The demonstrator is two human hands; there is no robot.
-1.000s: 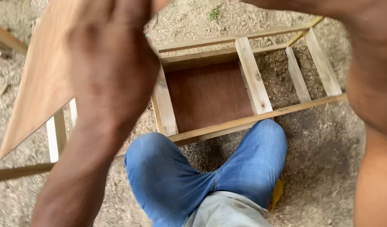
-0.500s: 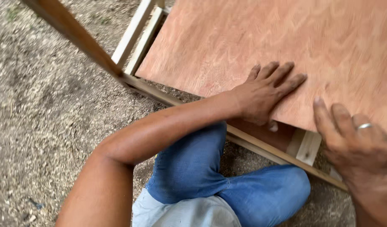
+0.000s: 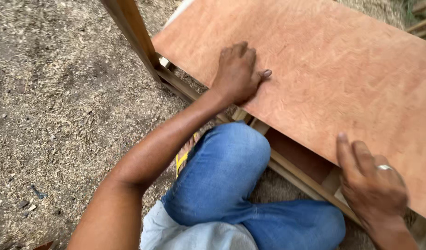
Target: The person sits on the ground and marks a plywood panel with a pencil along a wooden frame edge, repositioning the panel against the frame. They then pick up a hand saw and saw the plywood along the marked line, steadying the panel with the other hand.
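The plywood sheet (image 3: 328,78) lies on the wooden frame (image 3: 296,169) above the sawdust-covered ground (image 3: 60,115). The left hand (image 3: 237,74) presses flat on the sheet near its lower edge, fingers loosely spread. The right hand (image 3: 372,190), wearing a ring (image 3: 385,167), rests open-fingered on the sheet's near edge.

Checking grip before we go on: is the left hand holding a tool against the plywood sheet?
No, the left hand lies palm-down and bare on the plywood sheet, with no tool in it.

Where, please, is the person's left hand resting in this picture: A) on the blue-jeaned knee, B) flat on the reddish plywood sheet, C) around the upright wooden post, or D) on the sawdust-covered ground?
B: the left hand lies palm down on the plywood sheet, near its lower edge.
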